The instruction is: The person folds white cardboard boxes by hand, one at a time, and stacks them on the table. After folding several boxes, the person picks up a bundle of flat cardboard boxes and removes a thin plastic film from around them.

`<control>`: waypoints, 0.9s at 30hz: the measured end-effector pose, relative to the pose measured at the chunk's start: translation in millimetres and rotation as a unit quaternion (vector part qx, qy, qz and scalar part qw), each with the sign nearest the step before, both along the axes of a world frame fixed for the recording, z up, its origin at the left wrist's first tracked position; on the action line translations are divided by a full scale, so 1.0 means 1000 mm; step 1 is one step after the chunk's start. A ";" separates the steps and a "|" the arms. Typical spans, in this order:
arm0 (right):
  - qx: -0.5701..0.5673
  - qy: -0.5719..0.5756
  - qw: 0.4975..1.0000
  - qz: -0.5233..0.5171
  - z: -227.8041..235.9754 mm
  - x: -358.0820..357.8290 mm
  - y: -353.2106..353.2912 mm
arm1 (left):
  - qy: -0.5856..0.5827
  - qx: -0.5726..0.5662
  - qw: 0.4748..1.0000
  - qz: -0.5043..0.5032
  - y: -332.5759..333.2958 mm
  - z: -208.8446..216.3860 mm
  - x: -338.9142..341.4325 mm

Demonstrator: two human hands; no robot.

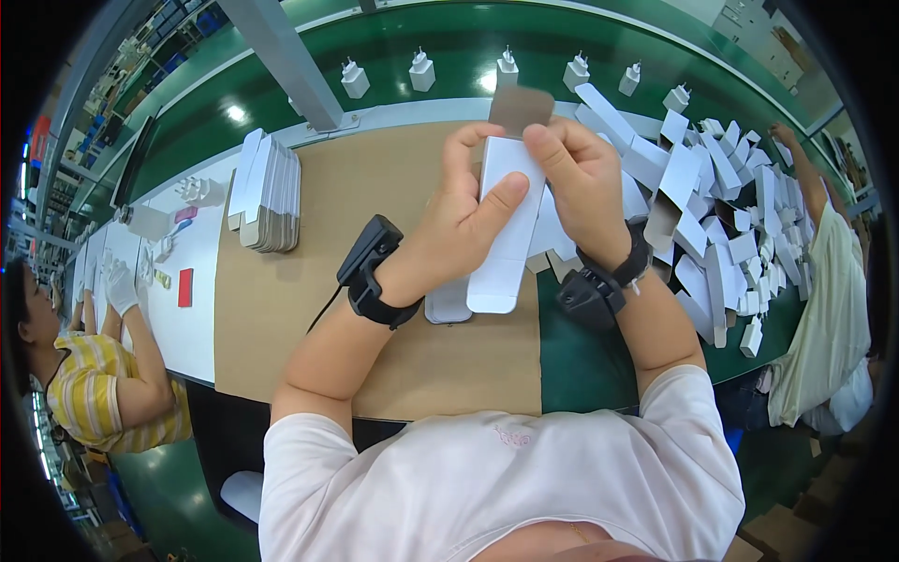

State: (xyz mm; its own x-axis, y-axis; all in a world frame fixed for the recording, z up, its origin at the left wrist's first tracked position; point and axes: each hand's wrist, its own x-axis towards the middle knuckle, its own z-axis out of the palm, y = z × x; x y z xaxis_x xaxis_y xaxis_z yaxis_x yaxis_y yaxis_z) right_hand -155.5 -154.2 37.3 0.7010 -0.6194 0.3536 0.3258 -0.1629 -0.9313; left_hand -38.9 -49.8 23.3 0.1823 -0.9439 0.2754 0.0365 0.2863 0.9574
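Observation:
Between my two hands is a flattish white cardboard box (506,239), held up over the brown cardboard sheet (375,365). My left hand (468,206) grips its left side, thumb lying across the front. At the upper right edge, my right hand (581,173) has its thumb and fingers closed on the box near its top. A brown-grey flap (521,108) sticks up from that end. Below the box, partly covered by it, a pale flat rounded piece (449,302) lies on the sheet.
A stack of flattened white boxes (267,197) stands on the sheet's left. Loose white boxes (721,215) heap up at the right. White plug adapters (422,70) line the green belt beyond. A red box (185,288) lies left. Co-workers (103,375) sit on both sides.

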 end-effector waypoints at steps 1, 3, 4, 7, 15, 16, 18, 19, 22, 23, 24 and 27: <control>-0.109 -0.003 0.992 -0.068 -0.002 -0.001 0.000 | 0.012 0.005 1.000 -0.001 0.000 0.001 -0.001; -0.092 -0.054 0.992 -0.065 0.002 0.003 0.010 | 0.014 -0.006 1.000 0.001 -0.001 0.002 0.003; -0.074 -0.106 0.990 -0.063 0.004 0.005 0.013 | 0.015 -0.016 1.000 0.001 -0.001 0.002 0.004; -0.115 -0.029 0.993 0.009 0.009 -0.004 -0.005 | -0.034 0.004 0.999 0.017 0.004 0.008 0.008; -0.042 0.038 0.997 0.050 0.019 -0.010 -0.017 | -0.173 0.011 0.985 0.028 0.009 0.012 0.013; -0.014 0.041 0.998 0.053 0.019 -0.011 -0.017 | -0.184 0.006 0.982 0.029 0.009 0.012 0.013; -0.037 0.057 0.996 0.051 0.020 -0.013 -0.019 | -0.156 0.009 0.987 0.029 0.008 0.014 0.014; -0.061 0.073 0.994 0.048 0.020 -0.013 -0.020 | -0.127 0.011 0.991 0.029 0.008 0.014 0.014; -0.051 0.083 0.994 0.041 0.019 -0.012 -0.021 | -0.142 0.004 0.989 0.038 0.008 0.014 0.015; -0.051 0.082 0.994 0.041 0.019 -0.012 -0.021 | -0.143 0.005 0.989 0.037 0.008 0.015 0.015; -0.082 0.092 0.992 0.038 0.019 -0.012 -0.021 | -0.146 0.005 0.989 0.037 0.009 0.016 0.015; -0.126 0.059 0.989 0.053 0.016 -0.010 -0.021 | -0.150 0.008 0.988 0.040 0.010 0.018 0.014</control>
State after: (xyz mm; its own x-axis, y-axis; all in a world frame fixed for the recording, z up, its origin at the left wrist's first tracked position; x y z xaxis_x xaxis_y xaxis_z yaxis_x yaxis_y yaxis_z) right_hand -165.5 -174.8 52.8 0.8023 -0.4436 0.3995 0.2448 -0.3659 -0.8979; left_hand -24.4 -40.0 41.3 0.1690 -0.9343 0.3139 -0.2715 0.2620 0.9261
